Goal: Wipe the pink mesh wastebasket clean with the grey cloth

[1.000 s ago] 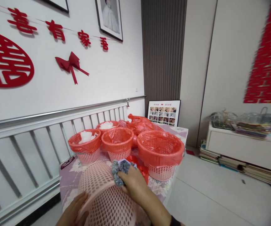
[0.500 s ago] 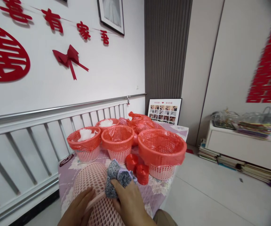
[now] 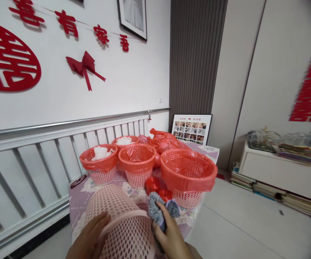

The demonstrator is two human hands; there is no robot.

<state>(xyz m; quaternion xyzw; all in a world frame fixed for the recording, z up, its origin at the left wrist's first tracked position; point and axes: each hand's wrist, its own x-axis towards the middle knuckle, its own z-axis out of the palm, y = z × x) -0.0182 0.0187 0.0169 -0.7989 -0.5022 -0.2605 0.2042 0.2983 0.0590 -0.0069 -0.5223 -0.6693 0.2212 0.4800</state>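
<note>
A pink plastic mesh basket (image 3: 113, 201) lies on its side at the front of the table, its mouth turned toward me. My left hand (image 3: 90, 233) is closed over the left part of its rim, the thumb hidden. To the right of the rim, my right hand (image 3: 171, 233) grips a bunched grey cloth (image 3: 155, 208) with a lilac edge. From this angle I cannot tell whether the cloth touches the basket. Just beyond the cloth are two rolls of red ribbon, one standing (image 3: 152, 185) and one partly covered (image 3: 166, 195).
Behind stand baskets lined with red plastic bags: a large one (image 3: 189, 172), a middle one (image 3: 137, 165), and two holding white fluffy stuff (image 3: 101, 153) (image 3: 125, 140). A red bag (image 3: 166, 140) lies behind them. Glasses (image 3: 78, 181) rest at the table's left edge, beside a radiator (image 3: 50, 162).
My right hand with the cloth has moved right, off the basket's rim to its right side, now covering part of a ribbon roll. My left hand stays on the rim. The view has shifted slightly.
</note>
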